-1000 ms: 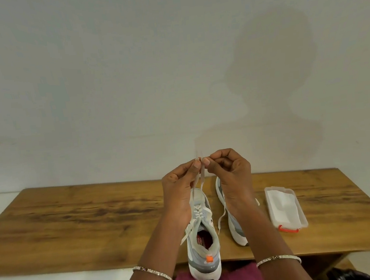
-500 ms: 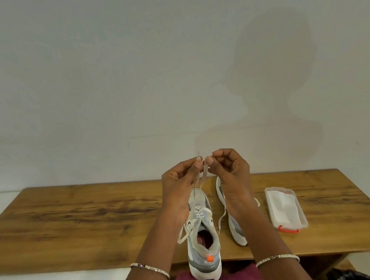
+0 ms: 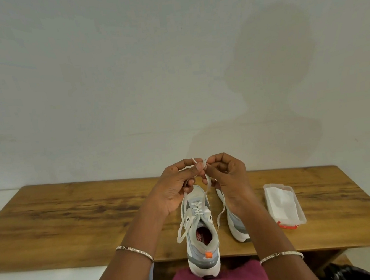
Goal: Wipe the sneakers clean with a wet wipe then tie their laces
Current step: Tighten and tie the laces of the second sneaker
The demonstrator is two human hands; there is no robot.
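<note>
Lace-tying stage, judged from the hold. Left hand and right hand are raised together at frame centre, above the toe of the near sneaker.

Each grip is pinched on a strand of that shoe's white lace: thumb and forefinger tips almost meet, and short lace ends poke up between them. Strands run down from the pinch to the eyelets; one loop hangs slack off the shoe's left side, lower centre of frame.

The shoe lies heel toward the person, heel overhanging the tabletop edge, probably so the tongue and eyelets face up within easy reach. Holding the ends high likely keeps the strands taut and clear of the shoe for crossing into a knot; none is visibly formed yet.

Second sneaker sits just right of the first, partly behind the right wrist, one lace end trailing loose and untied. Wipe container rests further right, apart from both hands.
</note>
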